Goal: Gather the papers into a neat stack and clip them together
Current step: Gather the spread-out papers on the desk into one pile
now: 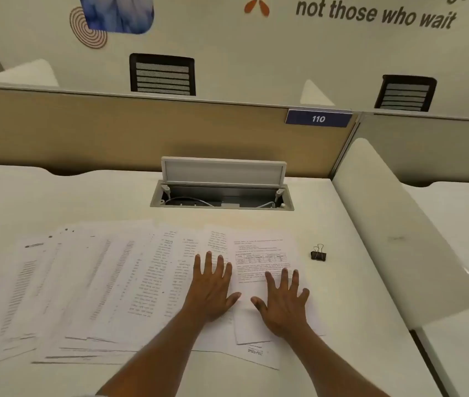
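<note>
Both forearms come in from the bottom edge, and the left hand [211,287] and right hand [283,303] lie flat, fingers spread, on the right end of the papers [107,282]. Neither grip is clenched or grasping anything, just palms pressing down. Sheets are fanned out in a wide overlapping spread across the counter [351,325], mostly off to the left. Binder clip [318,253] sits untouched just beside the spread's right edge. Looks to me like gathering has barely begun. Next move probably means sweeping the left sheets over toward the hands, then squaring the edges before going for the clip.
</note>
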Demonstrator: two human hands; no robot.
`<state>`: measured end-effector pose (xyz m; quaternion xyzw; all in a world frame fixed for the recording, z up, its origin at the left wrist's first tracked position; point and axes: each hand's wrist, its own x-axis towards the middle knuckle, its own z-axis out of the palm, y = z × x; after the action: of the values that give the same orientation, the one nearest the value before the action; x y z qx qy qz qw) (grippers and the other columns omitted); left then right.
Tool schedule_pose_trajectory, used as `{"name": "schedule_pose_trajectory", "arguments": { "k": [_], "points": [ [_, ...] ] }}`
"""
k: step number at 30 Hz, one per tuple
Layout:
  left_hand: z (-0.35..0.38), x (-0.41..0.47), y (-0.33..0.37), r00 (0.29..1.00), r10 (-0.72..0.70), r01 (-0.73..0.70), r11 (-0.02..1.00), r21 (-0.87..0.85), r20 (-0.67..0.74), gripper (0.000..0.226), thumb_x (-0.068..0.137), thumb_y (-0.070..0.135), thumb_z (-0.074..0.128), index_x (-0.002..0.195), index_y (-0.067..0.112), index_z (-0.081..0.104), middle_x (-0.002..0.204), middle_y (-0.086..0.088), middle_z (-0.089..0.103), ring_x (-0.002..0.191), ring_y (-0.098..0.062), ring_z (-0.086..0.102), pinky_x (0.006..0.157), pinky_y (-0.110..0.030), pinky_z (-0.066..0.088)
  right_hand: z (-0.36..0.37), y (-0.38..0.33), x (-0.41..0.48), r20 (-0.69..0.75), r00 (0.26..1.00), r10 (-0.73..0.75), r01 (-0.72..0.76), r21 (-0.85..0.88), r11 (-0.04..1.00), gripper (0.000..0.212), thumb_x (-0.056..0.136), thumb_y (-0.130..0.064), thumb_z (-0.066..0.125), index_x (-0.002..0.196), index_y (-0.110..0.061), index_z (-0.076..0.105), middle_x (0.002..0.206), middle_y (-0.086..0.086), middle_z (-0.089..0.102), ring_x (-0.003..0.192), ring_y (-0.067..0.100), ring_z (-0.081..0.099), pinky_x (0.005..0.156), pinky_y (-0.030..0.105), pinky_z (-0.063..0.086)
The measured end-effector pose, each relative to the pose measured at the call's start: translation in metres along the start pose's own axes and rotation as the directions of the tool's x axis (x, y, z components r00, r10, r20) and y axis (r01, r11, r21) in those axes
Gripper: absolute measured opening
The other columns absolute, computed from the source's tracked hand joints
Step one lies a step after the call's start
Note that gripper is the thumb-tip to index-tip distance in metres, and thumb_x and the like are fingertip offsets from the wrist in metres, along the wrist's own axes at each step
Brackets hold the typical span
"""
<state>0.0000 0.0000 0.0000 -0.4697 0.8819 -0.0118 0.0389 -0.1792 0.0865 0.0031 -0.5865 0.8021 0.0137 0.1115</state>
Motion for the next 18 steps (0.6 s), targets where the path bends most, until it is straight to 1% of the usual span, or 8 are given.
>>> {"name": "schedule_pose_trajectory", "arguments": {
  "k": [1,3,4,8,11,13,15,18],
  "points": [
    [0.004,0.002,-0.002,1.000,0.008,-0.008,1.000,-0.006,0.013,0.084,0.085,0.071,0.021,0.133,0.010,0.054,0.139,-0.022,0.053,0.133,-0.050,0.038,0.108,-0.069,0.017,0.001,0.000,0.000,0.028,0.999,0.030,-0.030,0.001,1.000,0.099,0.067,-0.080,-0.009,0.150,-0.030,0.006,0.160,0.017,0.001,0.145,0.042,-0.011,0.109,0.065,0.012],
    [0.007,0.005,-0.007,0.998,0.023,-0.022,1.000,-0.020,0.062,0.083,0.083,0.071,0.028,0.131,0.009,0.056,0.135,-0.022,0.055,0.132,-0.051,0.039,0.108,-0.070,0.018,0.004,0.000,-0.002,0.021,0.998,0.051,-0.051,-0.007,0.999,0.102,0.063,-0.080,-0.012,0.150,-0.029,0.006,0.159,0.017,0.004,0.145,0.042,-0.009,0.108,0.065,0.013],
    [0.008,0.004,-0.009,0.995,0.022,-0.022,1.000,-0.003,0.096,0.083,0.082,0.071,0.029,0.131,0.009,0.056,0.135,-0.023,0.056,0.132,-0.051,0.039,0.108,-0.070,0.018,0.007,0.000,-0.004,0.007,0.998,0.065,-0.065,-0.003,0.998,0.103,0.063,-0.081,-0.012,0.150,-0.029,0.007,0.159,0.018,0.005,0.145,0.042,-0.008,0.108,0.065,0.013],
    [0.016,0.002,-0.014,0.988,0.067,-0.064,0.998,-0.023,0.140,0.082,0.084,0.071,0.029,0.134,0.010,0.052,0.138,-0.022,0.053,0.132,-0.049,0.040,0.108,-0.070,0.021,0.010,-0.006,-0.002,0.008,0.995,0.098,-0.098,0.007,0.995,0.099,0.067,-0.081,-0.006,0.149,-0.029,0.012,0.159,0.019,0.007,0.145,0.041,-0.003,0.108,0.065,0.011],
    [0.020,0.000,-0.014,0.988,0.083,-0.076,0.995,-0.059,0.133,0.080,0.086,0.070,0.027,0.135,0.011,0.051,0.141,-0.021,0.051,0.132,-0.048,0.041,0.107,-0.069,0.019,0.011,-0.013,-0.001,0.017,0.990,0.138,-0.138,0.007,0.990,0.091,0.074,-0.081,0.007,0.148,-0.027,0.015,0.158,0.020,0.009,0.145,0.040,0.001,0.107,0.066,0.012],
    [0.023,0.001,-0.013,0.988,0.079,-0.069,0.994,-0.084,0.129,0.082,0.088,0.070,0.019,0.134,0.012,0.053,0.140,-0.020,0.051,0.131,-0.048,0.042,0.106,-0.068,0.017,0.011,-0.018,0.000,0.032,0.987,0.159,-0.159,0.009,0.987,0.086,0.079,-0.078,0.018,0.147,-0.026,0.016,0.158,0.020,0.009,0.145,0.040,0.002,0.107,0.067,0.012],
    [0.025,0.004,-0.013,0.991,0.071,-0.060,0.993,-0.098,0.113,0.084,0.088,0.069,0.013,0.132,0.011,0.055,0.138,-0.020,0.053,0.130,-0.048,0.044,0.105,-0.067,0.018,0.010,-0.024,0.000,0.039,0.983,0.177,-0.177,0.002,0.984,0.084,0.079,-0.075,0.021,0.147,-0.025,0.016,0.157,0.021,0.010,0.145,0.040,0.003,0.106,0.067,0.013],
    [0.026,0.006,-0.014,0.994,0.059,-0.048,0.991,-0.122,0.090,0.082,0.088,0.066,0.021,0.131,0.005,0.055,0.135,-0.020,0.056,0.127,-0.046,0.048,0.104,-0.067,0.026,0.010,-0.032,-0.001,0.054,0.982,0.183,-0.182,-0.009,0.983,0.086,0.078,-0.075,0.019,0.147,-0.024,0.014,0.157,0.021,0.009,0.145,0.040,0.003,0.106,0.067,0.014]
  ]
}}
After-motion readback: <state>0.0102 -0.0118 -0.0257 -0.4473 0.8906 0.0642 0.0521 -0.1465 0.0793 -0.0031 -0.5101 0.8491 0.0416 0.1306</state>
